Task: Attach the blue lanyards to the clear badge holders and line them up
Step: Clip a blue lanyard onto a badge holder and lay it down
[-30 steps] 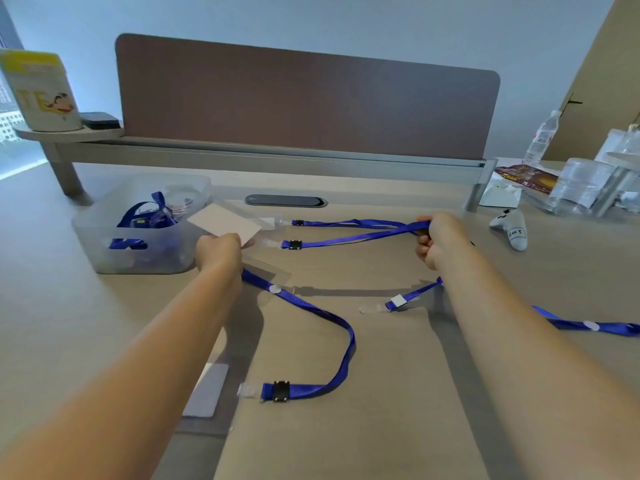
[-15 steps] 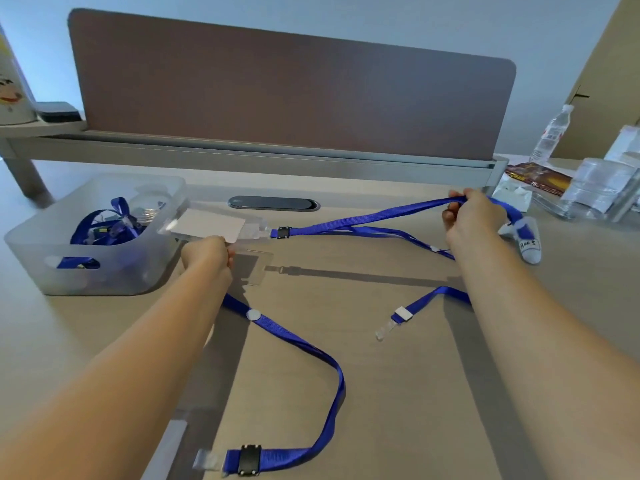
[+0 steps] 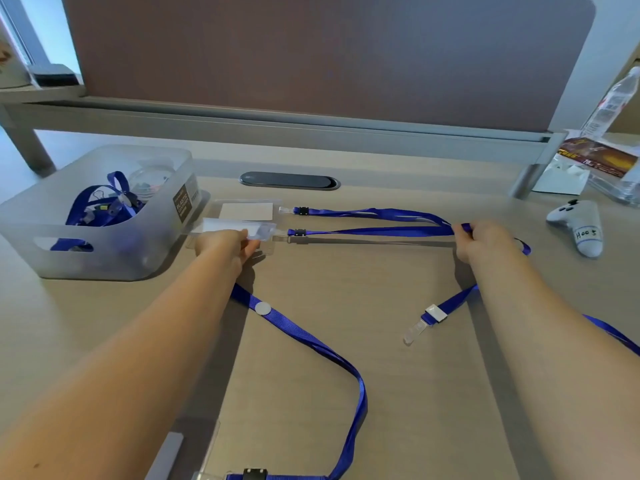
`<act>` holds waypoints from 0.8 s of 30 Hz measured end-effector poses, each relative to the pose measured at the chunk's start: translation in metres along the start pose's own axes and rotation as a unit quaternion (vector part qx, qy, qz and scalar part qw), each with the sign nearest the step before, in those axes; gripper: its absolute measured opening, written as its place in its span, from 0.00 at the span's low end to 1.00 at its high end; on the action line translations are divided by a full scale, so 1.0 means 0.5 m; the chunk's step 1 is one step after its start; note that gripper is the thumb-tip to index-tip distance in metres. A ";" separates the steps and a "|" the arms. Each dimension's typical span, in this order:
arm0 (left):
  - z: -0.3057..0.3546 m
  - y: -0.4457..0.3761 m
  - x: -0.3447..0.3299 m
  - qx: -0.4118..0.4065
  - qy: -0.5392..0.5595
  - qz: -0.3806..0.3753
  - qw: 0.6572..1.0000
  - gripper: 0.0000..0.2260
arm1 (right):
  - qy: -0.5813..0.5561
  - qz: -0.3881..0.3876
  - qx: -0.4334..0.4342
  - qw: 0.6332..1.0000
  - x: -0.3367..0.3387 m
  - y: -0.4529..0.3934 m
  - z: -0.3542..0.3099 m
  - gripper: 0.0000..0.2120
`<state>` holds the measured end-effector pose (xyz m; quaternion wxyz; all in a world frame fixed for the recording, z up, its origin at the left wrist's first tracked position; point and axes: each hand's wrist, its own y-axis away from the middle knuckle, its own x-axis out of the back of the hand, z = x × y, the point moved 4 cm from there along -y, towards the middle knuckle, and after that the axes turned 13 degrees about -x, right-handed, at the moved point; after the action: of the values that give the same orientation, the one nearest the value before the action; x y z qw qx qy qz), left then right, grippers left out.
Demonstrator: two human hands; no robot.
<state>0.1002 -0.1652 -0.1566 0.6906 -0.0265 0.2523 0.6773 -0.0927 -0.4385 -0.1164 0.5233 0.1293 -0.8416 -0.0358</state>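
Taut, lanyard (image 3: pixel 377 232) spans both grips.

Game controller (image 3: pixel 578 226), water bottle (image 3: pixel 613 102)

lanyards on desk (image 3: pixel 374 213): 4 | badge holders (image 3: pixel 246 212): 3 | bin (image 3: pixel 104 258): 1 | hands (image 3: pixel 225 242): 2

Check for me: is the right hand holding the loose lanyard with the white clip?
No, the right hand pinches the far end of the stretched lanyard, while the white-clip lanyard lies loose on the desk.
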 end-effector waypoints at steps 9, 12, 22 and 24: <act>0.039 0.034 0.025 -0.001 -0.157 -0.053 0.986 0.16 | -0.307 -0.082 -0.037 0.947 -0.007 0.022 0.002 0.18; 0.062 0.060 0.046 -0.020 -0.227 -0.084 0.970 0.16 | -0.437 -0.150 -0.073 0.884 -0.012 0.063 -0.003 0.07; 0.111 0.189 0.155 -0.266 -0.565 -0.247 0.741 0.15 | -0.293 -0.209 0.083 0.929 -0.037 0.281 -0.015 0.05; 0.100 0.211 0.189 -0.223 -0.619 -0.300 0.691 0.20 | -0.235 -0.215 0.114 0.941 -0.051 0.331 -0.009 0.05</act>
<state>0.0117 -0.0506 -0.1172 0.8303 0.1710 -0.4124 0.3336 -0.1077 -0.2719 -0.1043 0.2727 0.3537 -0.8911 -0.0810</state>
